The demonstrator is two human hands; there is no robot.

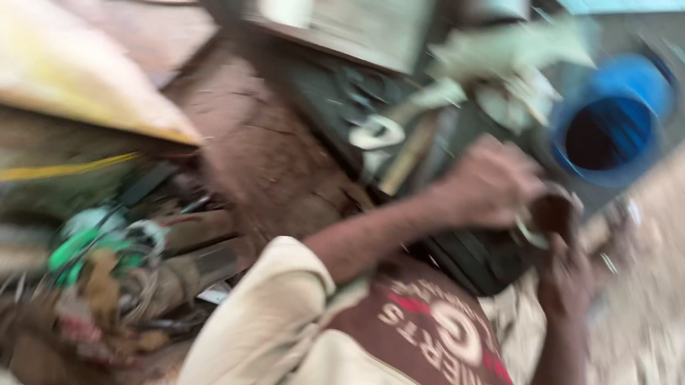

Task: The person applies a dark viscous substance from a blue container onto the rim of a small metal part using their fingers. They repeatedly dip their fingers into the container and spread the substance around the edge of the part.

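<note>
While motion blur is smearing most of the head view, both hands are meeting right of centre over a black machine. The left hand is curling closed, and it seems to be gripping a dark piece at its right edge. The right hand is coming up from below and touching or nearly touching that piece. I cannot tell whether its fingers are closing or spreading. A pale ring is glinting just under the piece, too blurred to name.

Judging by this, the step in hand is working the dark piece between the two hands, close above the machine. Any further handling is calling for a firm hold by the left hand and a settled head, since nothing fine is reading clearly.

Room is tight. A blue barrel is lying with its open mouth toward the camera, near the hands, up and right. Grey metal parts are crowding in just beside the left wrist. Far left, a green tool is sitting in a heap of scrap, well apart, under a yellow board. Pale ground at the right is looking like the only open side, and the machine's edge is lying directly beneath both forearms.
</note>
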